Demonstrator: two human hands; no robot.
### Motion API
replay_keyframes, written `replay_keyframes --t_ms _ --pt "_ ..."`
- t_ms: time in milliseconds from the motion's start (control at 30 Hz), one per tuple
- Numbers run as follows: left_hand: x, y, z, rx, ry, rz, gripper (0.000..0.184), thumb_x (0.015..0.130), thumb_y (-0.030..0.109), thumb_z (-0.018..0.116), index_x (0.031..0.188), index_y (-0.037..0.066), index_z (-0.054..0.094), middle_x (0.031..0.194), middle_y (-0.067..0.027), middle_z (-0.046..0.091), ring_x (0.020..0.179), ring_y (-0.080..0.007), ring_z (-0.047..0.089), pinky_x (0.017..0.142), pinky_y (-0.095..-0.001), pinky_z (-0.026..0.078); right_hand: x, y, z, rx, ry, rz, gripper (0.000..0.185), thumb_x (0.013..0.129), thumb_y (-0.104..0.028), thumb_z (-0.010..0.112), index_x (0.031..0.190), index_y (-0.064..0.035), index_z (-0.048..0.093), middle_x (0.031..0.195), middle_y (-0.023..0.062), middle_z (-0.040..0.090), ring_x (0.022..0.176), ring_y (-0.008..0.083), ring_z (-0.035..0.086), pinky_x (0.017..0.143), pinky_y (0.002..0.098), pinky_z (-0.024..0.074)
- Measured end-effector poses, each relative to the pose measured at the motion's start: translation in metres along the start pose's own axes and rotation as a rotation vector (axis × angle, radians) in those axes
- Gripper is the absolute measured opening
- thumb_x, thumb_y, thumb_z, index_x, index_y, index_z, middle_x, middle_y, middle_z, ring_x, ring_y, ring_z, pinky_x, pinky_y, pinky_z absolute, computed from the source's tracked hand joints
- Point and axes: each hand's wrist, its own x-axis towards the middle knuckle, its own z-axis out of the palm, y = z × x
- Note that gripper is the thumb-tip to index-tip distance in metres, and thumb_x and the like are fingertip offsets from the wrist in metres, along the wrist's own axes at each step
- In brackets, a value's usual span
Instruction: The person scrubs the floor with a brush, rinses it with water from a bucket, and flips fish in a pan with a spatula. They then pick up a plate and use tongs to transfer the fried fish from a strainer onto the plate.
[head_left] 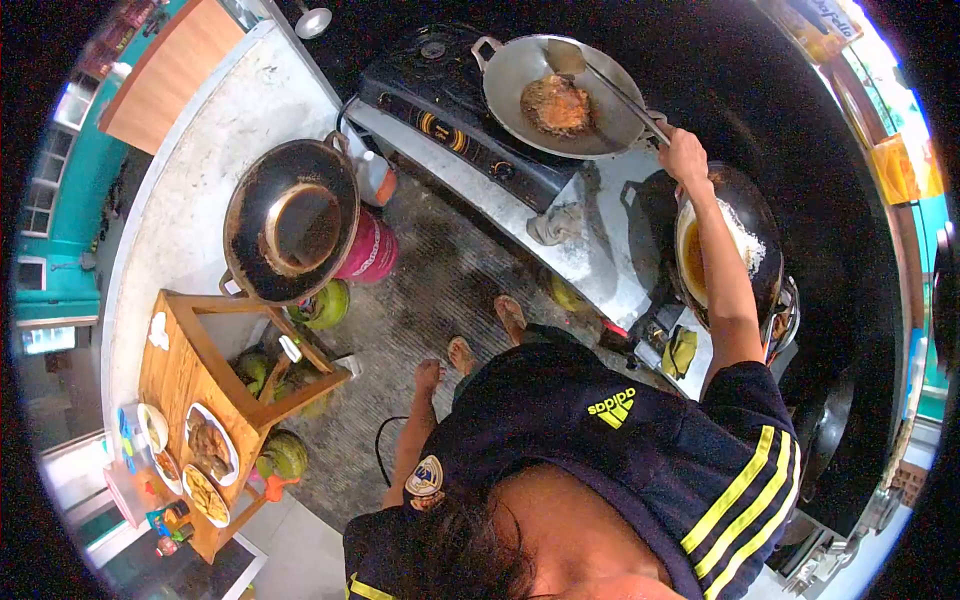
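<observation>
My right hand is closed round the handle of a long metal spatula. The spatula's blade rests inside a grey two-handled wok on the black gas stove. Beside the blade, a reddish-brown mass of food lies in the wok's middle. My left hand hangs low beside my body, above the floor and away from the stove. Its fingers look curled, but they are too small to tell whether anything is in them.
Below my right forearm sits a dark wok with oil and a white crust. Another dark wok stands at left, near a pink bucket. A wooden stool and plates of food are at lower left. A grey cloth lies by the stove.
</observation>
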Motion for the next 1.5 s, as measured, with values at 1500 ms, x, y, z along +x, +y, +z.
replay_keyframes --t_ms 1500 --pt "0.027 -0.051 -0.009 -0.116 -0.118 -0.035 0.035 0.083 0.028 0.047 0.102 -0.001 0.053 0.074 -0.0110 0.062 0.060 -0.0204 0.059 0.049 -0.0323 0.046 0.038 0.071 -0.032 0.074 -0.162 -0.173 0.038 0.072 -0.011 0.057 0.110 -0.0086 0.058 0.094 0.0221 0.060 0.090 0.0355 0.057 0.078 0.0383 0.0447"
